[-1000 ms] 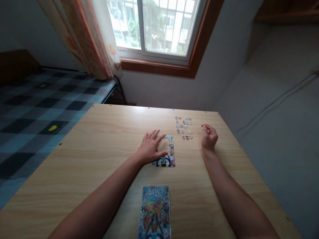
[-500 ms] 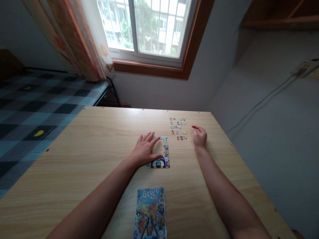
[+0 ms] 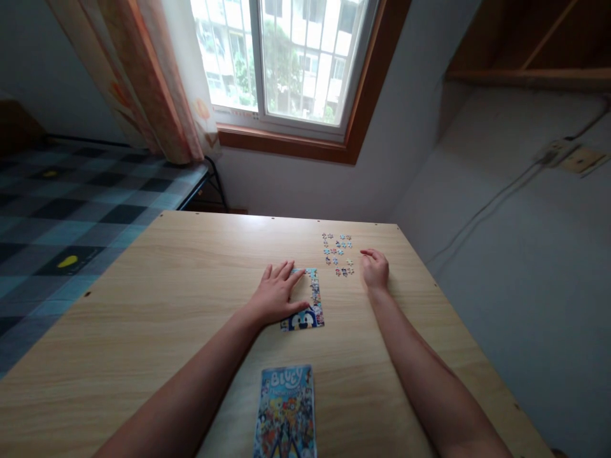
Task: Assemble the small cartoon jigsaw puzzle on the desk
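Note:
My left hand [image 3: 277, 297] lies with fingers spread over the left side of a partly assembled jigsaw puzzle [image 3: 319, 305], hiding some of it. A blue dog face shows along the puzzle's bottom, and bare table shows inside its frame. To the right, my right hand [image 3: 375, 268] rests on the table with its fingers curled in; whether something small is between them I cannot make out. Just left of that hand, several loose puzzle pieces [image 3: 338, 252] lie spread in rough rows.
A colourful Bluey box or booklet [image 3: 286, 413] lies at the near side of the wooden table [image 3: 191, 273]. Beyond the table are a window [image 3: 305, 70] and a curtain [image 3: 157, 83]. A bed with a checked cover [image 3: 90, 203] stands at left; a cable [image 3: 487, 207] runs down the right wall.
The camera view has tilted slightly, so the table sits a little lower in the picture. My left hand stays on the puzzle; my right hand stays curled beside the loose pieces.

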`<state>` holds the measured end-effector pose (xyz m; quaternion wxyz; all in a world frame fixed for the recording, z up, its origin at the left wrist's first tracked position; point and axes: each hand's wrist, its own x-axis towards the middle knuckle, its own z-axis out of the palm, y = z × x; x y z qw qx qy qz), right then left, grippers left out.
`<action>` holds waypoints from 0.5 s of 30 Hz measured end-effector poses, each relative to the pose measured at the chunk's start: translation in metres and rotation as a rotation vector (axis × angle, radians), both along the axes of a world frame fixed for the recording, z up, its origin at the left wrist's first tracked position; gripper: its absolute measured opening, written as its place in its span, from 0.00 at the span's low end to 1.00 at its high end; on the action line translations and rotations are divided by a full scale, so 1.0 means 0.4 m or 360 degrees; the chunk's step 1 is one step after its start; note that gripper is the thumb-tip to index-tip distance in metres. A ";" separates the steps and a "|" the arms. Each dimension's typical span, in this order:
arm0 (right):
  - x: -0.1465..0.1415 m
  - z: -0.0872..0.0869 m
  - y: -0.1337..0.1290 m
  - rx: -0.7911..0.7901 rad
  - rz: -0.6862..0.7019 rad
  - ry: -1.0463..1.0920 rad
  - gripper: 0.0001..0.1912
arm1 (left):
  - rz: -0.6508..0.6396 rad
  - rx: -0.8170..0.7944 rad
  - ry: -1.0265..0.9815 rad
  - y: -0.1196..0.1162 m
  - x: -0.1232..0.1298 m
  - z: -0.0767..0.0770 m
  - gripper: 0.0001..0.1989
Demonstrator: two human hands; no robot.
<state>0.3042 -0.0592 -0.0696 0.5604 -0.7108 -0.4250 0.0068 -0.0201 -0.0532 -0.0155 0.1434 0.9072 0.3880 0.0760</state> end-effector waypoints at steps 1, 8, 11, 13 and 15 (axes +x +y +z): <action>0.000 0.000 0.000 -0.0001 0.0004 -0.0006 0.14 | 0.0001 0.0000 0.0011 0.000 0.000 0.001 0.43; 0.000 -0.001 0.002 -0.0007 0.0020 -0.0053 0.15 | 0.0010 0.0005 0.0019 0.001 -0.001 0.002 0.43; 0.001 -0.005 0.003 -0.0003 0.0021 -0.0085 0.15 | 0.0021 0.0011 -0.0006 0.002 0.000 0.001 0.45; 0.002 -0.007 0.004 0.0001 0.0023 -0.0109 0.15 | 0.0031 0.0017 -0.0029 0.003 0.000 0.000 0.45; 0.001 -0.009 0.005 -0.0003 0.0028 -0.0137 0.15 | 0.0042 0.0016 -0.0038 0.004 0.001 0.001 0.45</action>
